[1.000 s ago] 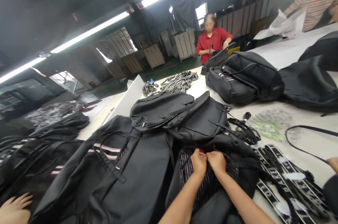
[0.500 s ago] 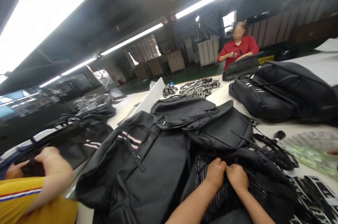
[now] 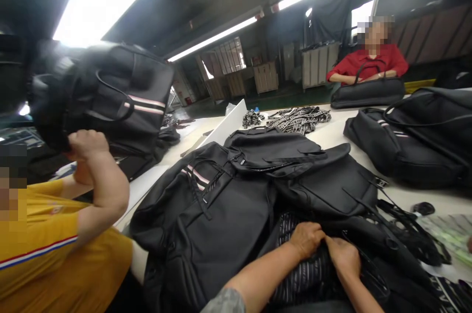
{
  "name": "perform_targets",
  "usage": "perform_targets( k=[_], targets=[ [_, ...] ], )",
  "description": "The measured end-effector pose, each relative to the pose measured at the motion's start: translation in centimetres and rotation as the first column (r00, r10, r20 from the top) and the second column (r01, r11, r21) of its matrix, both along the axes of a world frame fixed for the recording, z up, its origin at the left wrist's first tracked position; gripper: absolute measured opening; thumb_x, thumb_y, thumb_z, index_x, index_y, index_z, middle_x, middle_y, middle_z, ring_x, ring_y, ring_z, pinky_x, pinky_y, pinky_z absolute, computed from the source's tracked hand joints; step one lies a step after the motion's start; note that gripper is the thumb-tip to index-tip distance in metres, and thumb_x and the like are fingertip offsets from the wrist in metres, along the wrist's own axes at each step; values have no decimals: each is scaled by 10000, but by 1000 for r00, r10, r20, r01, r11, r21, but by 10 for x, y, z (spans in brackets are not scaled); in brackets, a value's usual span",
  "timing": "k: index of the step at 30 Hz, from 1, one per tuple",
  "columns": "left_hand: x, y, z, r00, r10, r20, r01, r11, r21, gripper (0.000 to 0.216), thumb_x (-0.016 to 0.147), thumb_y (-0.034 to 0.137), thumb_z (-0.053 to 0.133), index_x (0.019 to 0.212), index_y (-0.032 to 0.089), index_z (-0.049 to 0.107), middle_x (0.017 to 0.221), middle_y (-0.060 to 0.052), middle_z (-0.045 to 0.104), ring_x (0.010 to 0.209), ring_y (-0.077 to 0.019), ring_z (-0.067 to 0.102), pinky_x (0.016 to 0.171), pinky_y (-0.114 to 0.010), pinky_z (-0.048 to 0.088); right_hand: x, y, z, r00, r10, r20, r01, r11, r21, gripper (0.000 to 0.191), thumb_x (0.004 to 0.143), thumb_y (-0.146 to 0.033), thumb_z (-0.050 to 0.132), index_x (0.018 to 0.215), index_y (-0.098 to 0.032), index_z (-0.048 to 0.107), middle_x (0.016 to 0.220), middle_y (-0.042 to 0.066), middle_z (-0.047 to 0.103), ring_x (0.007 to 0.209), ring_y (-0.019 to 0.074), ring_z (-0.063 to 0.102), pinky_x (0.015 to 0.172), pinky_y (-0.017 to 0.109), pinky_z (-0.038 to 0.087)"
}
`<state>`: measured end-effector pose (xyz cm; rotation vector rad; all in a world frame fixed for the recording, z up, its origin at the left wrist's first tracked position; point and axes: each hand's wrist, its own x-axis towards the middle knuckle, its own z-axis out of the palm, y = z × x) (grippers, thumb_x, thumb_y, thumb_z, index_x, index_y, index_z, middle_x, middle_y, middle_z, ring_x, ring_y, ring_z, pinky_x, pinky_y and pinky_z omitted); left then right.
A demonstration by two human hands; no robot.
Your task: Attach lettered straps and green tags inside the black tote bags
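A black bag (image 3: 372, 249) lies on the table right in front of me, its opening showing a black lining (image 3: 295, 286) with white striped print. My left hand (image 3: 308, 240) is closed at the bag's opening, fingers curled over the lining side. Close beside it, my right hand (image 3: 343, 256) pinches at the same spot, thumb toward the left fingers. The fingertips hide the exact bit of edge between them. Against my left forearm side lies a large black bag (image 3: 224, 224) with pink-white stripes, and another black bag (image 3: 317, 183) overlaps behind my hands.
At left a co-worker in a yellow shirt (image 3: 99, 254) holds up a striped black bag (image 3: 121, 82). Across the table, a person in red (image 3: 383, 60) rests both arms on a black bag (image 3: 368, 93). Printed straps (image 3: 300, 119) are piled behind, near a white divider (image 3: 224, 124).
The yellow-shirted co-worker has raised a black bag from the table. My view has turned left. Both my hands stay together at the bag's opening, with little visible movement.
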<state>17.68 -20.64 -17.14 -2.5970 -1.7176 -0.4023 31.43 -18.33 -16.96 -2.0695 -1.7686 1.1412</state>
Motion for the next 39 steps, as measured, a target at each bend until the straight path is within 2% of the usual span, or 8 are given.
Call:
perform_targets(
  k=[4, 11, 16, 21, 25, 32, 36, 39],
  targets=[
    [0, -2, 0, 999, 8, 34, -10, 999, 49, 179, 904, 209, 468, 950, 183, 640, 810, -34, 628, 757, -155, 585, 673, -253, 458, -4, -5, 6, 1000, -9, -10, 9, 997, 72, 401, 878, -405, 422, 894, -162, 742, 1005, 174, 705, 963, 301, 666, 666, 293, 453],
    [-2, -2, -3, 996, 18, 89, -26, 995, 95, 187, 869, 116, 471, 848, 172, 647, 777, -54, 627, 746, -183, 588, 688, -277, 480, -16, -11, 15, 995, -89, -45, 94, 987, 130, 321, 864, -341, 476, 776, -164, 729, 880, 157, 725, 841, 243, 689, 615, 248, 414],
    [-5, -2, -5, 995, 22, 95, -32, 994, 105, 206, 830, 66, 484, 822, 175, 658, 765, -55, 638, 707, -189, 593, 664, -286, 484, -20, -11, 15, 986, -156, -64, 162, 982, 100, 301, 843, -308, 494, 721, -152, 721, 852, 173, 721, 803, 247, 689, 595, 258, 392],
    [-4, 2, -8, 994, 35, 106, -45, 994, 103, 196, 844, 101, 505, 843, 188, 682, 771, -47, 658, 713, -172, 602, 663, -264, 477, -18, -12, 16, 982, -163, -90, 171, 981, 90, 316, 834, -348, 485, 775, -164, 735, 864, 181, 719, 832, 278, 686, 610, 279, 410],
    [3, 1, -15, 992, 87, 91, -95, 991, 96, 149, 823, 118, 563, 793, 184, 693, 739, -25, 669, 684, -161, 607, 632, -256, 472, -12, -12, 9, 993, -84, -88, 92, 992, 91, 389, 841, -398, 447, 819, -152, 748, 913, 189, 715, 886, 309, 676, 636, 301, 436],
    [10, 4, -30, 986, 154, 60, -159, 984, 82, 81, 808, 218, 614, 801, 199, 694, 741, 0, 669, 645, -147, 578, 585, -253, 450, -1, 0, -2, 998, -55, -38, 53, 997, -51, 512, 819, -502, 425, 1060, -161, 721, 1073, 187, 683, 976, 352, 642, 703, 348, 471],
    [10, 3, -31, 993, 106, 57, -110, 991, 74, 101, 824, 203, 587, 842, 191, 685, 755, -4, 665, 659, -151, 580, 595, -269, 447, 2, -2, 1, 999, -25, -23, 23, 997, -72, 515, 808, -467, 422, 1125, -165, 693, 1080, 185, 680, 975, 350, 641, 707, 351, 476],
    [9, 3, -30, 997, 43, 58, -49, 995, 91, 86, 821, 209, 591, 841, 180, 670, 746, -9, 656, 666, -162, 589, 583, -282, 445, 1, -7, 8, 998, 10, 56, -7, 999, -54, 530, 815, -453, 385, 1161, -177, 676, 1073, 204, 673, 951, 377, 641, 690, 382, 476]
  ],
)
